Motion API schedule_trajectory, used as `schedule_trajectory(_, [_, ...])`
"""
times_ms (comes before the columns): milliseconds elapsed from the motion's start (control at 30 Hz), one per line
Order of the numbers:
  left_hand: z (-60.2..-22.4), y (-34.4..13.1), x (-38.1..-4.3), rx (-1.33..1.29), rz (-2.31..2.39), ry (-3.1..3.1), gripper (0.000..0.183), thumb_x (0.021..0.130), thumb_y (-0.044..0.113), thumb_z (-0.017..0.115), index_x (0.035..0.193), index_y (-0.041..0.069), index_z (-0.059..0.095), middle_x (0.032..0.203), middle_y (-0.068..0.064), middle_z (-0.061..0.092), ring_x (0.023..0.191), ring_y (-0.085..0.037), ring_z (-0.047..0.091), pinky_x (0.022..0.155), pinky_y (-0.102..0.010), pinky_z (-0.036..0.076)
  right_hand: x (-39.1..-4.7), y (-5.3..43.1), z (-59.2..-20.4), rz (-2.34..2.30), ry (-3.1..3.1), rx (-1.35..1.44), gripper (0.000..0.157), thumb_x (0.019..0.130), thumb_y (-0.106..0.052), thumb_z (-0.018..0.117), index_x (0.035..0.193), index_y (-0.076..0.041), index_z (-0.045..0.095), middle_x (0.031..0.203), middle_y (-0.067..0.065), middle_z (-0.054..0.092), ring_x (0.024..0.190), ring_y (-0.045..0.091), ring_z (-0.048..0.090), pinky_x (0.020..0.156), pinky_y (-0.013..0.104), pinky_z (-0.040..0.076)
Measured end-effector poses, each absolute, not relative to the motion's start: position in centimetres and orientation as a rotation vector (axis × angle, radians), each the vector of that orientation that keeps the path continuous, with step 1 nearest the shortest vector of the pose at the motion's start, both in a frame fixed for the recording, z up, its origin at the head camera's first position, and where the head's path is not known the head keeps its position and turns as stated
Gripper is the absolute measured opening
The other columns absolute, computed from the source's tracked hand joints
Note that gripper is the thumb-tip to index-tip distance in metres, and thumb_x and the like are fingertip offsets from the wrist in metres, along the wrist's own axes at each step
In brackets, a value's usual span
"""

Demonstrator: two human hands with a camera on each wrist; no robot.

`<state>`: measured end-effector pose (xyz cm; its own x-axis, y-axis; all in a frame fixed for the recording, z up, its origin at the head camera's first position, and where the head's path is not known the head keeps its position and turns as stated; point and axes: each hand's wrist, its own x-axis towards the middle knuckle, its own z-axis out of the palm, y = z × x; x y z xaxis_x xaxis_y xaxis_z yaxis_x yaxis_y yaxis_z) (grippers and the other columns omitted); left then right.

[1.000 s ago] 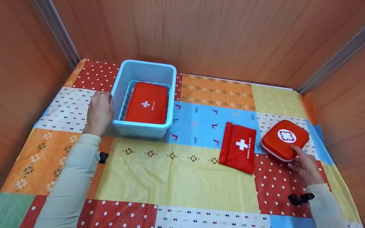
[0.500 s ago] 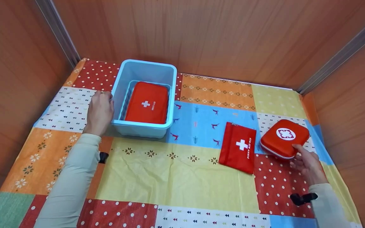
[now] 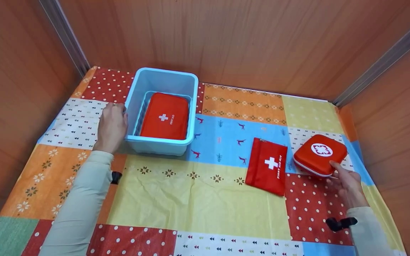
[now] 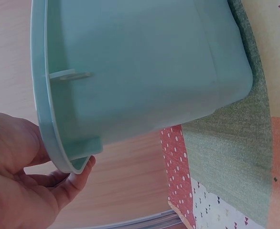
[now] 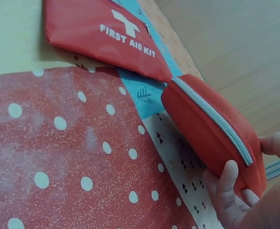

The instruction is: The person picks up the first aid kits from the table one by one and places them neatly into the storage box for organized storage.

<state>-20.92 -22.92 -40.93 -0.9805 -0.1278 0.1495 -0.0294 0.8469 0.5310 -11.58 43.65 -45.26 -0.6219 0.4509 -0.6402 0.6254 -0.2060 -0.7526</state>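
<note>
My left hand (image 3: 112,124) grips the left rim of a light blue plastic bin (image 3: 159,141). In the left wrist view, the thumb and fingers (image 4: 73,188) curl round the rim near a corner. Inside the bin lies a flat red first aid pouch (image 3: 166,122) with a white cross. At the right, my right hand (image 3: 347,185) pinches the near corner of a rounded red zip case (image 3: 320,154) with a white round emblem. The right wrist view shows thumb and fingers on either side of the case (image 5: 202,129); whether it touches the cloth is unclear.
A flat red first aid kit pouch (image 3: 267,165) lies left of the zip case. A patchwork cloth (image 3: 198,199) covers the table. Wood-look panels (image 3: 219,39) stand at the back and both sides, the back one close behind the bin.
The zip case has turned and tipped slightly in my right hand, its emblem shifting a little up and left. My right hand has moved slightly to the right. My left hand stays on the bin.
</note>
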Motion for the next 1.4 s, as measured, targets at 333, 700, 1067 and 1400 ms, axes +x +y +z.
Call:
schedule_trajectory(333, [-40.9, -23.0, -20.8, 0.118, -0.810, -2.856, 0.036, 0.096, 0.011, 0.060, 0.125, -0.009, 0.056, 0.120, -0.029, 0.053, 0.119, -0.042, 0.051, 0.101, -0.061, 0.045, -12.0, 43.2, -44.8, -2.065, 1.874, 1.298, 0.059, 0.077, -0.043, 0.081, 0.111, -0.023, 0.038, 0.086, -0.010, 0.066, 0.076, 0.012, 0.072, 0.074, 0.023, 0.058])
schedule_trajectory(700, [-40.9, -23.1, -20.9, 0.116, -0.814, -2.855, 0.036, 0.097, 0.010, 0.060, 0.126, -0.009, 0.055, 0.121, -0.029, 0.052, 0.120, -0.042, 0.049, 0.102, -0.061, 0.043, -12.8, 42.4, -42.4, -2.246, 1.858, 1.116, 0.052, 0.081, -0.037, 0.079, 0.114, -0.019, 0.044, 0.083, -0.009, 0.072, 0.076, 0.014, 0.074, 0.069, 0.024, 0.058])
schedule_trajectory(1067, [-41.0, -22.9, -20.9, 0.122, -0.782, -2.848, 0.035, 0.096, 0.010, 0.060, 0.124, -0.010, 0.056, 0.118, -0.028, 0.054, 0.120, -0.042, 0.051, 0.102, -0.059, 0.045, -14.4, 40.9, -39.3, -2.379, 1.895, 0.974, 0.044, 0.082, -0.030, 0.079, 0.110, -0.012, 0.051, 0.081, -0.003, 0.072, 0.071, 0.017, 0.073, 0.061, 0.025, 0.058])
schedule_trajectory(1400, [-41.0, -22.9, -20.9, 0.124, -0.764, -2.850, 0.035, 0.097, 0.009, 0.059, 0.124, -0.011, 0.056, 0.118, -0.029, 0.054, 0.119, -0.042, 0.051, 0.103, -0.059, 0.044, -15.5, 39.6, -36.8, -2.366, 1.958, 0.915, 0.048, 0.078, -0.034, 0.082, 0.112, -0.014, 0.055, 0.089, -0.004, 0.070, 0.073, 0.017, 0.074, 0.064, 0.024, 0.058])
